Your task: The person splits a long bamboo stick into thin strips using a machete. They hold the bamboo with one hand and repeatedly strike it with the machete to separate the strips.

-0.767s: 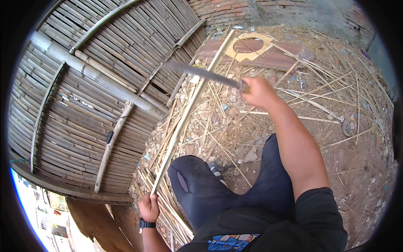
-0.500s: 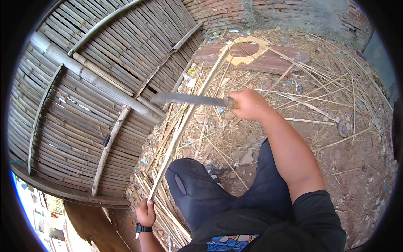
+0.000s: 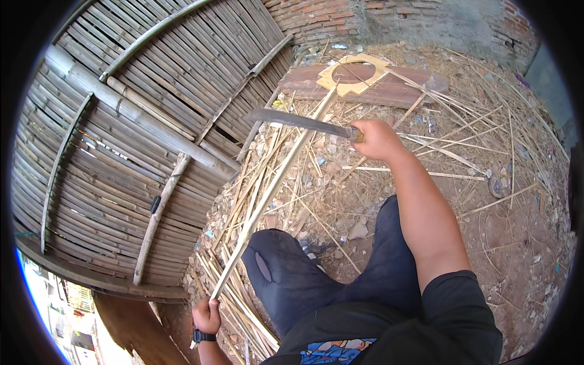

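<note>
My left hand (image 3: 206, 315), with a dark watch on its wrist, is closed round the near end of a long pale bamboo strip (image 3: 267, 198). The strip slants up and away, its far end by a yellow wooden frame (image 3: 354, 74) with a round hole. In my right hand (image 3: 375, 140) is the handle of a machete (image 3: 298, 120). Its long dark blade points left and crosses over the strip toward the far end. Whether the edge touches the strip I cannot tell.
A slatted bamboo wall (image 3: 146, 121) rises on the left. Many split bamboo strips (image 3: 240, 304) lie beside my left leg, and more are scattered over the littered ground to the right. A brown board (image 3: 304, 79) lies under the yellow frame, before a brick wall (image 3: 328, 18).
My right hand and the machete have moved farther away and slightly right, along the strip. My left hand has shifted a little nearer, and the strip's far end sits lower.
</note>
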{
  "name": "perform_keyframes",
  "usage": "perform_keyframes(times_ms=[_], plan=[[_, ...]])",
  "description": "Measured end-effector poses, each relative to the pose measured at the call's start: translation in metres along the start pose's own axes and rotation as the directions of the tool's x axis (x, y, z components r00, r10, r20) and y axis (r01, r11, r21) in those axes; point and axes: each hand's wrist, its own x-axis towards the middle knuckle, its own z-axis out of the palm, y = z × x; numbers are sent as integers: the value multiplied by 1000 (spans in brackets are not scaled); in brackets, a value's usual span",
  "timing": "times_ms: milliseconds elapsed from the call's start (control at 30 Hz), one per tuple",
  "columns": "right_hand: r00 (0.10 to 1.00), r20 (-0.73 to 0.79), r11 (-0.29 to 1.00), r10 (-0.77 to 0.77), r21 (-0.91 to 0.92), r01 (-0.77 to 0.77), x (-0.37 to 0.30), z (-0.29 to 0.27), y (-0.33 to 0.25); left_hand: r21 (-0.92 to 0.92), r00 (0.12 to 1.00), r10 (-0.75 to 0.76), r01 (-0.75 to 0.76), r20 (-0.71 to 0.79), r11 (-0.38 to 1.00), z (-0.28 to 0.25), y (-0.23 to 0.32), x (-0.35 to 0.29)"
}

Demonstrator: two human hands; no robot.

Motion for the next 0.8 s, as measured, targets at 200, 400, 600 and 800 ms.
perform_keyframes(times_ms=[200, 400, 600, 800], plan=[[999, 41, 999, 2, -35, -1, 3, -3, 0, -347, 946, -165, 260, 279, 901, -12, -10, -7], [979, -138, 981, 149, 142, -129, 2, 1, 11, -374, 945, -146, 253, 292, 892, -17, -5, -8], [999, -32, 999, -15, 51, 16, 3, -8, -8, -415, 941, -133, 261, 312, 872, -3, -19, -12], [983, -140, 980, 119, 175, -94, 4, 4, 21, -405, 948, -135, 248, 287, 880, 1, -8, -7]])
